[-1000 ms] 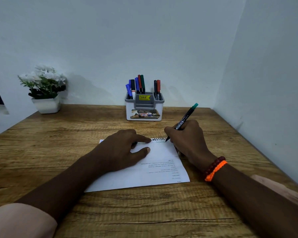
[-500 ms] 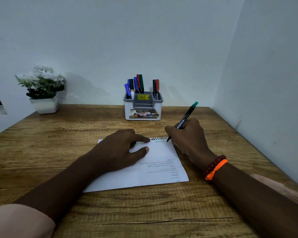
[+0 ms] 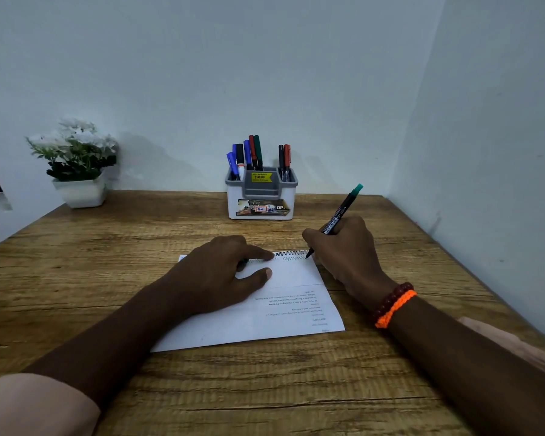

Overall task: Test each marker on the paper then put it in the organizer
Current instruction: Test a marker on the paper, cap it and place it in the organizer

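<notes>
A white sheet of paper (image 3: 283, 313) lies on the wooden desk (image 3: 139, 247) in front of me. My right hand (image 3: 343, 250) grips a black marker with a green end (image 3: 340, 215), tilted back to the right, its tip touching the paper's far right corner beside zigzag test lines. My left hand (image 3: 221, 272) lies flat on the paper, fingers spread, holding it down. A white and grey organizer (image 3: 261, 196) stands at the back of the desk with several blue, red, green and black markers (image 3: 249, 155) upright in it.
A white pot of white flowers (image 3: 76, 165) stands at the back left corner. Walls close the desk at the back and on the right. An orange and dark red beaded bracelet (image 3: 394, 305) circles my right wrist.
The marker tip has moved right along the paper's top edge, and the green zigzag line has grown longer. My left hand has stayed in place.
</notes>
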